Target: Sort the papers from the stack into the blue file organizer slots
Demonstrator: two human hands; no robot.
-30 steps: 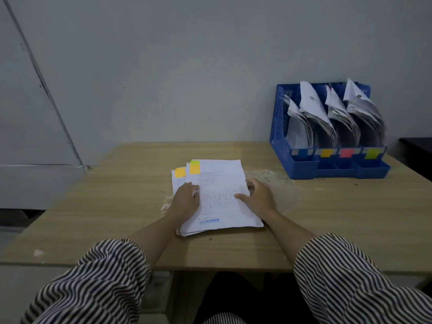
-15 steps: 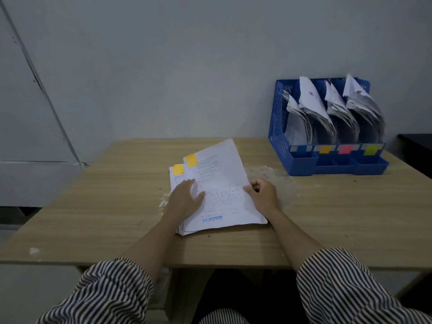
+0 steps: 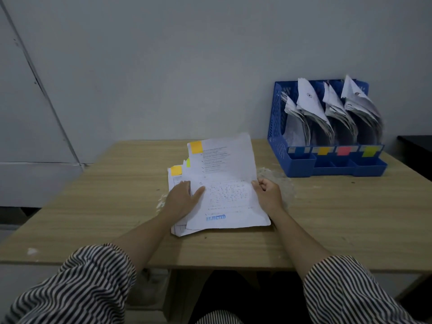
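left hand (image 3: 184, 197): fingers flat, pressed on paper stack (image 3: 177, 181) mid-surface (image 3: 93, 206) | top sheet (image 3: 226, 181), stamped REJECTED: far end raised | right hand (image 3: 268, 195): fingers curled, pinched sheet's right edge | blue file organizer (image 3: 327, 129): far right, slots held papers

Bare table (image 3: 327, 213) between stack (image 3: 180, 181) and organizer (image 3: 301, 164).

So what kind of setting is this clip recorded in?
Probably a plain office or filing desk: a wooden table against a bare wall, a blue file organizer with colour-tabbed slots, and a stack of papers.
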